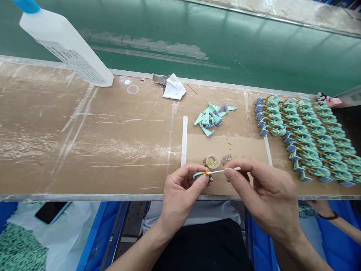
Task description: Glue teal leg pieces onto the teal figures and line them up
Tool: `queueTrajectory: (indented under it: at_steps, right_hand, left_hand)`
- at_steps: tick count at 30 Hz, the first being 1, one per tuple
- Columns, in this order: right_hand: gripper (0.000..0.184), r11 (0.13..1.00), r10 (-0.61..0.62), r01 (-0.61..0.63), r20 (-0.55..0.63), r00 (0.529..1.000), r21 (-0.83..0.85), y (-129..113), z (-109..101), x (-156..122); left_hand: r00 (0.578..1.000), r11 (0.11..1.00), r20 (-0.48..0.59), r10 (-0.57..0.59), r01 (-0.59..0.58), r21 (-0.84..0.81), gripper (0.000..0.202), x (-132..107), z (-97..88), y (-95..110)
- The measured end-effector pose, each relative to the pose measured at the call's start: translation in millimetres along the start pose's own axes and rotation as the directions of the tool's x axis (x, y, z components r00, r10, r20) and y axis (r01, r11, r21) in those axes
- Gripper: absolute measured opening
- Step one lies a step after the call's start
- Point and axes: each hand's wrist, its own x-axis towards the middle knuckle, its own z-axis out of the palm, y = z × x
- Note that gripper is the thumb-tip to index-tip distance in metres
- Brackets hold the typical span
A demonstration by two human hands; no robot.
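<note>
The left hand (pixel 184 194) is gripping a mint-green plastic part (pixel 197 175) while the right hand (pixel 262 194) is pinching a white applicator stick (pixel 228 170) against its yellow joint (pixel 208 173).

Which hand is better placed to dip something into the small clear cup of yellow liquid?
Probably the right hand: it holds a thin white stick, while the left hand grips a mint-green plastic piece.

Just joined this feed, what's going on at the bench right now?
A person's left hand pinches a small mint-green plastic part wrapped with yellow at its middle, while the right hand touches a white stick to it. A small cup of yellow liquid sits just beyond, with loose green parts further back and rows of similar parts to the right.
</note>
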Motion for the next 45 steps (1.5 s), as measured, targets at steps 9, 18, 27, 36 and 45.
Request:
queueTrajectory:
  at_steps: [9, 18, 27, 36, 45]
  right_hand:
    - [0.013, 0.999, 0.009, -0.009, 0.0, 1.0, -0.033, 1.1, -2.9, -0.7]
    - [0.012, 0.999, 0.023, -0.024, -0.026, 0.999, -0.039, 6.3, -3.2, -2.3]
    - [0.011, 0.993, 0.106, -0.103, -0.065, 0.992, 0.054, 9.5, -1.9, -7.0]
    - [0.013, 0.984, 0.16, -0.167, -0.108, 0.981, -0.059, 38.2, 7.0, -2.1]
    - [0.025, 0.986, 0.148, -0.154, -0.094, 0.985, -0.069, 57.7, 17.2, -5.3]
  left_hand:
    - [1.0, 1.0, -0.014, -0.008, 0.008, 0.016, 0.017, 0.5, 1.6, 1.2]
    - [1.0, 0.999, -0.005, -0.011, 0.012, 0.034, 0.015, 0.3, 1.9, 3.1]
    - [1.0, 0.998, -0.009, 0.01, -0.01, 0.06, 0.013, 0.0, 1.3, 2.4]
    - [0.999, 0.997, 0.006, 0.054, -0.054, 0.058, 0.01, 0.7, 0.0, 1.7]
    - [0.981, 0.95, -0.062, 0.183, -0.16, 0.267, 0.014, 18.7, -20.5, 28.9]
